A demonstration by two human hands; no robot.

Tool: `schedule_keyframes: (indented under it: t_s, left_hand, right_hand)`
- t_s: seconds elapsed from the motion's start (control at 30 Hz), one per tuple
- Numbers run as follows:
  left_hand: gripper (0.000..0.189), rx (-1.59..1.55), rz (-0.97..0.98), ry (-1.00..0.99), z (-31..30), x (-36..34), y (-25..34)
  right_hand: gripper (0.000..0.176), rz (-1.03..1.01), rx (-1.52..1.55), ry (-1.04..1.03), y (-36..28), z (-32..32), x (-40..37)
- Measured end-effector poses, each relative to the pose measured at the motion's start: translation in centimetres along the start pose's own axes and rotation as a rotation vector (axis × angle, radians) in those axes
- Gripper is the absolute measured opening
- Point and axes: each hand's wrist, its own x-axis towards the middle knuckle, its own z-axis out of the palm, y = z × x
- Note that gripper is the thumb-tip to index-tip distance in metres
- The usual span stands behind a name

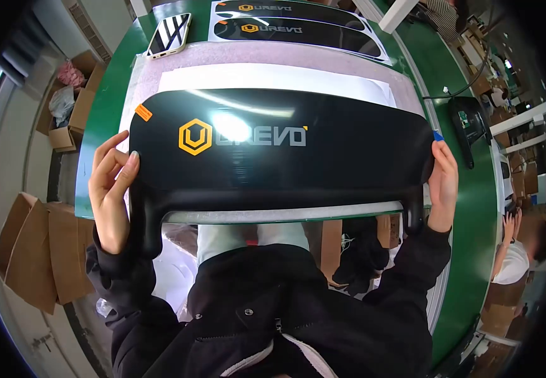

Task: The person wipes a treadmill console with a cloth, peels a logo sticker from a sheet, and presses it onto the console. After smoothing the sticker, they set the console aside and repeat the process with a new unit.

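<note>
Black jacket (348, 327), nearest. Black panel (361, 151), one, UREVO-marked: held face up over the near edge of the green table (109, 110). Grip: clamped on both ends, the left by the left hand (112, 195), the right by the right hand (444, 183); blue tab (437, 136) at the latter's fingertips. Best supported evenly, glossy face left untouched. Beyond: white sheet (273, 79); phone (170, 36); printed overlays (342, 39), two.

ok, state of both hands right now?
Left hand: holding the black UREVO panel by its left end.
Right hand: holding the same panel by its right end.
</note>
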Motion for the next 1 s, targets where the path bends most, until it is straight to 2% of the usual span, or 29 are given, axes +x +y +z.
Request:
schedule_keyframes:
  t_s: [0.03,0.07,0.13,0.2,0.27,0.37,0.47,0.5,0.6,0.73,0.83,1.0]
  left_hand:
    - [0.022,-0.095,-0.083,0.027,-0.1,-0.2,0.6]
    - [0.022,-0.089,-0.071,0.053,-0.2,-0.6,1.3]
    - [0.023,-0.073,-0.053,0.104,-0.3,-1.8,2.7]
    - [0.022,-0.086,-0.053,0.121,-0.6,-2.8,3.3]
    - [0.02,-0.084,-0.031,0.134,-0.6,-3.4,2.8]
    - [0.017,-0.09,-0.08,0.097,-0.5,-4.4,1.3]
    - [0.013,-0.074,-0.019,0.098,0.2,-4.9,0.2]
    - [0.013,-0.048,-0.017,0.105,0.2,-5.0,-0.1]
    - [0.014,-0.032,-0.004,0.136,0.4,-5.0,-0.4]
    - [0.015,-0.008,-0.015,0.168,0.8,-5.0,-0.9]
    - [0.016,0.033,0.001,0.187,0.8,-5.2,-1.6]
    - [0.018,-0.063,0.011,0.196,0.5,-5.3,-2.0]
  right_hand:
    - [0.006,-0.025,-0.011,0.015,-0.2,-0.2,-0.1]
    - [0.006,-0.05,-0.022,0.027,-0.5,-0.5,-0.2]
    - [0.007,-0.049,-0.016,0.179,-1.6,-0.5,-1.4]
    - [0.011,-0.096,-0.053,0.133,-2.4,-1.8,-2.4]
    - [0.01,-0.105,-0.096,0.299,-2.2,-1.3,-3.2]
    - [0.028,-0.032,-0.023,0.173,-0.2,-4.2,-3.9]
    - [0.012,-0.049,-0.155,0.252,0.7,-2.7,-4.5]
    - [0.013,-0.092,-0.152,0.147,1.3,-3.9,-4.4]
    - [0.013,-0.148,-0.188,0.344,1.8,-2.9,-4.6]
    - [0.024,-0.125,-0.167,0.521,3.0,-3.3,-4.8]
    - [0.028,-0.142,-0.25,0.534,3.1,-2.3,-4.9]
    - [0.028,-0.102,-0.197,0.52,2.8,-1.8,-5.1]
